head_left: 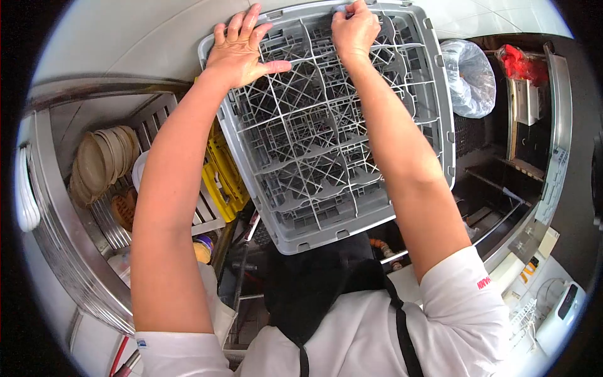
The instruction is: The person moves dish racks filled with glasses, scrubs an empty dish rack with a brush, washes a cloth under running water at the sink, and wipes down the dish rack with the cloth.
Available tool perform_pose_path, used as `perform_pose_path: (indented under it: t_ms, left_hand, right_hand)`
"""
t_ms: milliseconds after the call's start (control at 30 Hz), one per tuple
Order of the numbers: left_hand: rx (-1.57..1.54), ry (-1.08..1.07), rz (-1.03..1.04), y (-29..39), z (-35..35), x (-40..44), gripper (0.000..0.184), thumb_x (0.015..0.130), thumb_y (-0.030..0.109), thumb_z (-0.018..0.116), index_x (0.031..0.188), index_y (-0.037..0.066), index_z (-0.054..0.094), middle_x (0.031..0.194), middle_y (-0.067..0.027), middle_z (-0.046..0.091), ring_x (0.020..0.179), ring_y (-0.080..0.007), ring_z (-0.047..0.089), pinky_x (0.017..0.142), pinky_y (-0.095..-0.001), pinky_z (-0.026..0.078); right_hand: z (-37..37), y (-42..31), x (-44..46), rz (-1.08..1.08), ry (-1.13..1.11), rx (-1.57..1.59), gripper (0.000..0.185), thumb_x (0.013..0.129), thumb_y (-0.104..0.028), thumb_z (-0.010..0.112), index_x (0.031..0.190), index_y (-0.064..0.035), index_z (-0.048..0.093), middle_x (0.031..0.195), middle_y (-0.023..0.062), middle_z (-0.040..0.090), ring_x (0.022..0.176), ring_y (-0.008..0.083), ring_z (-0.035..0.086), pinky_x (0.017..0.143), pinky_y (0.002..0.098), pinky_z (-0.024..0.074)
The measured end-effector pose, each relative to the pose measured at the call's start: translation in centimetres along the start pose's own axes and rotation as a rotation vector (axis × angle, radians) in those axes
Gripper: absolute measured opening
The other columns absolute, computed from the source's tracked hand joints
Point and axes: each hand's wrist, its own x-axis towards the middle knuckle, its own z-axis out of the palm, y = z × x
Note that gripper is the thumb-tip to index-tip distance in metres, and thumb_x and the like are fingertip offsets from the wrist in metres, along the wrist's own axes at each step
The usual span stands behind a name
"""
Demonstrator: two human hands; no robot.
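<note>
A grey plastic dishwasher rack [314,235], divided by a grid into compartments, stands tilted in front of me against the white tiled wall. At its upper left corner my left hand [240,55] lies open with the fingers spread, the thumb reaching over the grid. My right hand [357,32] is closed at the rack's top edge, right of the middle. A small bluish-grey bit shows by its fingertips, too little to name. Lattice inserts fill the rack, and no dishes show inside it.
On the left, plates [103,160] stand on a slatted metal shelf. A yellow plastic crate [221,173] is beside the rack's left side. Right of the rack are a clear plastic bag [468,78] and a red item [522,65]. A white device [562,314] is at lower right.
</note>
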Motion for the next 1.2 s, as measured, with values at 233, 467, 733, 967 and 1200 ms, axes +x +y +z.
perform_pose_path:
  t_ms: [233,467,733,967,1200]
  left_hand:
    - [-0.050,-0.002,0.026,-0.6,0.9,-0.2,0.110,0.073,0.091,0.035,0.151,0.014,0.026,0.161,-0.0141,-0.002,0.147,-0.0308,0.000,0.116,-0.0536,0.004]
    - [0.007,0.016,0.000,0.3,0.0,0.0,0.106,0.074,0.089,0.038,0.152,0.019,0.024,0.161,-0.0089,-0.002,0.147,-0.0282,0.002,0.117,-0.0515,0.006]
    - [-0.010,0.024,0.009,0.0,0.5,0.0,0.104,0.077,0.086,0.039,0.152,0.017,0.024,0.161,-0.0103,-0.002,0.147,-0.0301,0.002,0.116,-0.0522,0.006]
    - [0.024,0.012,-0.010,-0.1,0.4,0.2,0.106,0.074,0.089,0.036,0.152,0.017,0.027,0.162,-0.0089,-0.002,0.147,-0.0280,0.002,0.115,-0.0505,0.006]
    - [-0.024,0.024,-0.018,0.0,0.7,0.1,0.106,0.073,0.090,0.038,0.150,0.017,0.029,0.162,-0.0090,-0.002,0.147,-0.0283,0.002,0.115,-0.0519,0.005]
  right_hand:
    - [-1.4,1.1,1.8,0.395,0.048,0.056,0.008,0.078,-0.009,0.063,0.078,-0.0012,0.064,0.076,0.0219,0.067,0.073,0.0404,0.066,0.069,0.0466,0.0511]
    - [-1.2,1.6,1.7,0.165,-0.041,-0.014,0.007,0.077,-0.009,0.061,0.077,-0.0026,0.065,0.077,0.0225,0.066,0.075,0.0415,0.065,0.072,0.0481,0.0502]
    - [-0.8,1.6,1.7,0.192,-0.049,0.080,0.008,0.077,-0.007,0.060,0.078,-0.0012,0.065,0.080,0.0263,0.066,0.080,0.0450,0.064,0.076,0.0488,0.0506]
    - [-7.3,3.4,5.5,0.408,0.285,0.092,0.011,0.080,-0.010,0.064,0.080,0.0009,0.061,0.074,0.0223,0.065,0.069,0.0414,0.063,0.067,0.0468,0.0492]
    - [-3.4,6.8,5.3,0.443,-0.110,-0.034,0.035,0.082,-0.012,0.061,0.111,0.0045,0.051,0.100,0.0351,0.063,0.097,0.0495,0.061,0.086,0.0510,0.0481]
